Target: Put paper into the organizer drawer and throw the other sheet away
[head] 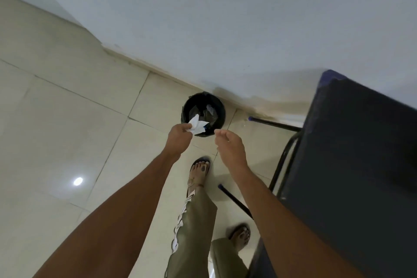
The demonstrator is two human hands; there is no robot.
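A small round black waste bin [222, 112] stands on the tiled floor against the white wall, lined with a dark bag and holding some crumpled paper. My left hand [179, 136] is stretched out over its near rim, pinching a crumpled white sheet of paper [197, 124] that hangs above the bin's opening. My right hand [230, 143] hovers just right of the bin's near edge, fingers loosely apart and holding nothing. The organizer drawer is out of sight.
A dark table [352, 165] with black metal legs [279, 166] fills the right side, close to my right arm. My two sandalled feet [200, 169] stand on cream floor tiles [67, 131] just short of the bin. The wall runs diagonally behind it.
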